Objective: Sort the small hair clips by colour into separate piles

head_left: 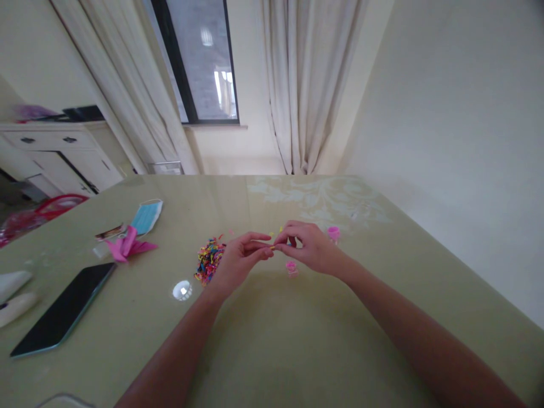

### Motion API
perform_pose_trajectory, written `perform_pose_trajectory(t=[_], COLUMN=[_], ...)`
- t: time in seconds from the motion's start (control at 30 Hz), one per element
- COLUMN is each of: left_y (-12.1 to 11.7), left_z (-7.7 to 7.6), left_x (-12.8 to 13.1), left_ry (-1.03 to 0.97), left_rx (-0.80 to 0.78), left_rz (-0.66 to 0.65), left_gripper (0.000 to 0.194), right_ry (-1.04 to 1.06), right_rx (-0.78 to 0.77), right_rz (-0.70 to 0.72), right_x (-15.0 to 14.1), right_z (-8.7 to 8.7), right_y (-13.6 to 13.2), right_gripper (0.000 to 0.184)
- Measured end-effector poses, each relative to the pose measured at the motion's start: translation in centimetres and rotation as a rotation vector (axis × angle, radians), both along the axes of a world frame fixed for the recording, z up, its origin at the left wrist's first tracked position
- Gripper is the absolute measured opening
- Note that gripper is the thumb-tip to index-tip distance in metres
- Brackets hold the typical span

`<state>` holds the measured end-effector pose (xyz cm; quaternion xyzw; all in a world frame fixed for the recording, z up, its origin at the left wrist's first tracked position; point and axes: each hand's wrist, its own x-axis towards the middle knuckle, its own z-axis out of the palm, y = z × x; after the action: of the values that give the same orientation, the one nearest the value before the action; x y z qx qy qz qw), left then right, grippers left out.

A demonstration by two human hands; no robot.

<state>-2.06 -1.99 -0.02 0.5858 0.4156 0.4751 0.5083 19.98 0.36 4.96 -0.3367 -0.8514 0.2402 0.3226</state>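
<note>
My left hand and my right hand meet over the middle of the glossy table. Their fingertips pinch together on a tiny yellow piece, too small to name. A heap of small multicoloured pieces lies just left of my left hand. One small pink object sits on the table under my right hand, and another small pink object stands just beyond my right wrist.
At the left lie a dark phone, a pink folded paper shape, a blue face mask and white objects at the edge. A white cabinet, curtains and a window stand behind.
</note>
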Motion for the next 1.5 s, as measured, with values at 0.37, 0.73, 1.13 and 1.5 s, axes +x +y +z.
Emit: perform_pose_trajectory(t=[0.37,0.73,1.13,1.5], left_y=[0.6,0.9,1.0,1.3], left_z=[-1.9,-1.1,-0.9,-1.2], left_x=[-3.8,-3.8,-3.7,-3.9], left_ry=[1.343,1.434,1.337,1.256], left_rx=[0.194,0.166,0.245,0.267], left_rz=[0.502,0.441,0.495,0.506], left_gripper=[0.038,0.030,0.028,0.029], right_ry=[0.312,0.303,-0.330,-0.514], right_rx=[-0.225,-0.150,0.064,0.031], right_rz=[-0.077,-0.074,-0.323,-0.390], right_x=[2.2,2.6,2.6,2.2], right_z=[4.8,5.5,-4.2,-6.3], right_y=[-1.6,-2.0,5.5,5.6], right_gripper=[0.027,0.022,0.011,0.018])
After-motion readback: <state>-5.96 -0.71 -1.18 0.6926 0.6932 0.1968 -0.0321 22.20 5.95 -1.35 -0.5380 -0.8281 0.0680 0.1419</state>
